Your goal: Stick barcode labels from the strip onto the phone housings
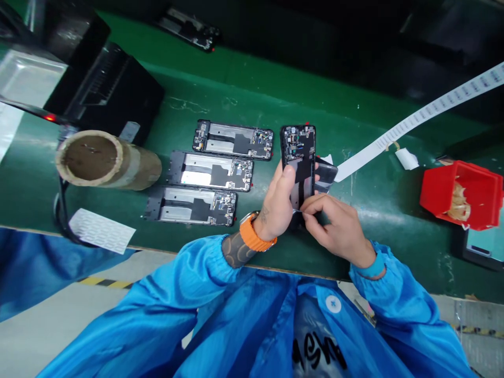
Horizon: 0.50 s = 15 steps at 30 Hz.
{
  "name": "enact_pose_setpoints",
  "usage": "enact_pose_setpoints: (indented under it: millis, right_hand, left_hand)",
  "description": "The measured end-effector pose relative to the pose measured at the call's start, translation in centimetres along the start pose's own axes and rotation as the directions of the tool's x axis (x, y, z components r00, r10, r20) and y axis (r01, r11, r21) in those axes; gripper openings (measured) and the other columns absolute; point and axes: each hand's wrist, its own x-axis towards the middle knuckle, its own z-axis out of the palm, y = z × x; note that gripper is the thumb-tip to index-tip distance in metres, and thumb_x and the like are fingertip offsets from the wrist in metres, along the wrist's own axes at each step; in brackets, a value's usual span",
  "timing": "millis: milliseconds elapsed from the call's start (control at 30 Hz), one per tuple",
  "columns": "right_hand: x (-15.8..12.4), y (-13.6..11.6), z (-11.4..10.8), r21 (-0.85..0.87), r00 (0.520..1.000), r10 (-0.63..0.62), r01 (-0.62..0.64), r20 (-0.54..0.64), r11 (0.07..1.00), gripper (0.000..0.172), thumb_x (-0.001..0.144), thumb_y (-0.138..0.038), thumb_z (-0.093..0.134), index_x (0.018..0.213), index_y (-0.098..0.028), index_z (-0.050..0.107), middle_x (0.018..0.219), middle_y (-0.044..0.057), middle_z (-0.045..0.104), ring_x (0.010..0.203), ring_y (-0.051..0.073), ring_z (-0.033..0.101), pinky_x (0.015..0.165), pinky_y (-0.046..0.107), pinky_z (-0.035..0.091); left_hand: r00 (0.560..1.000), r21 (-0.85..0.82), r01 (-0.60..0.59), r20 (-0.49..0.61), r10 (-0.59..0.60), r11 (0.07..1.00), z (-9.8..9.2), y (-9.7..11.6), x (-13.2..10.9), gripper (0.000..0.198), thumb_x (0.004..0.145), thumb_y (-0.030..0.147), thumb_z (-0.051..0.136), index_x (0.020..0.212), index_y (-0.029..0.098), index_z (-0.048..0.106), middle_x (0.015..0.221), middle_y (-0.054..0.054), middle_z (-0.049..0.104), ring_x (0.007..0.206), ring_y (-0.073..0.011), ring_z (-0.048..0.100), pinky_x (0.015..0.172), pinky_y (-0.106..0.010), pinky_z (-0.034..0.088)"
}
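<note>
From where I stand, the person's left hand (277,202) has a phone frame (299,152) held over the worktop (397,257), straight ahead of the body, its upper end with the small exposed components toward 12 o'clock. The left fingers are wrapped around it, thumb along the 9 o'clock edge and fingertips showing at the 3 o'clock side.

The right hand (334,223) comes in from about 4 o'clock, thumb and forefinger bent nearly together at the frame's 6 o'clock end; something thin and pale shows there, but I can't tell what it is or whether it is pinched.

For work this fine, I'd want the left grip firm but on the edges only, with the thumb off the bare components. The right fingers should press lightly and run square to that lower end; a skewed pull could twist the frame or catch a part. Resting the right wrist would help steady the fingertips.

Room matters too: the top frame (242,143), middle frame (220,173) and lowest frame (200,209) lie between 10 and 8 o'clock, so the left sleeve should stay clear of them. A label strip (394,139) runs off toward 2 o'clock, and a red bin (437,191) sits near 3.
</note>
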Motion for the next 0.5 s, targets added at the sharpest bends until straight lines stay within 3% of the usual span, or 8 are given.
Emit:
enact_pose_setpoints:
  millis: [200, 500]
  right_hand:
    - [-0.08, -0.40, 0.03, 0.048, 0.998, 0.065, -0.064, -0.022, 0.997, 0.017, 0.086, -0.009, 0.055, 0.081, -0.025, 0.053, 0.079, -0.001, 0.070, 0.072, 0.015, 0.067, 0.072, 0.031, 0.054]
    - [-0.26, -0.63, -0.13, 0.203, 0.985, 0.171, -0.162, -0.027, 0.966, 0.016, 0.085, -0.009, 0.058, 0.081, -0.024, 0.053, 0.077, -0.002, 0.067, 0.070, 0.014, 0.064, 0.066, 0.029, 0.050]
  left_hand:
    - [0.990, 0.143, -0.127, 0.086, 0.116, 0.981, 0.01, 0.37, -0.08, 0.063, 0.090, 0.070, 0.051, 0.124, 0.018, 0.062, 0.125, -0.014, 0.070, 0.111, -0.0290, 0.069, 0.082, -0.039, 0.061]
    - [0.996, 0.102, -0.062, 0.067, 0.056, 0.993, 0.26, 0.48, -0.19, 0.062, 0.093, 0.067, 0.047, 0.127, 0.018, 0.061, 0.126, -0.013, 0.070, 0.116, -0.0304, 0.068, 0.087, -0.041, 0.061]
